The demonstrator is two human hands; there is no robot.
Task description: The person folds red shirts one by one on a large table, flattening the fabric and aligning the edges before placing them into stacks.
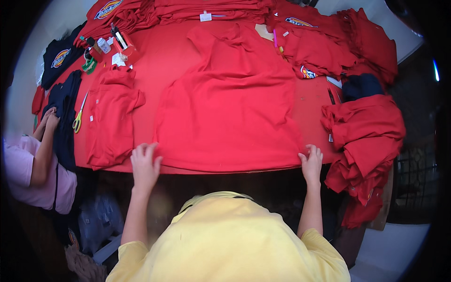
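Observation:
A red T-shirt (230,113) lies spread on the red-covered table in front of me, its hem along the near edge and its upper part creased. My left hand (145,164) is beside the hem's left corner, fingers spread and thumb towards the cloth. At the opposite corner, my right hand (312,162) has its fingers loosely bent and apart, with the thumb close to the hem. Neither hand visibly grips the fabric; whether the fingertips touch it I cannot tell. A folded red garment (112,117) lies just left of the shirt.
Red garment piles (364,136) hang over the right edge; more (211,10) line the far side. Scissors (80,115) with yellow handles lie left, below a red holder (126,49) and small bottles (104,45). A co-worker in pink (40,171) handles dark clothing (66,108) at the left.

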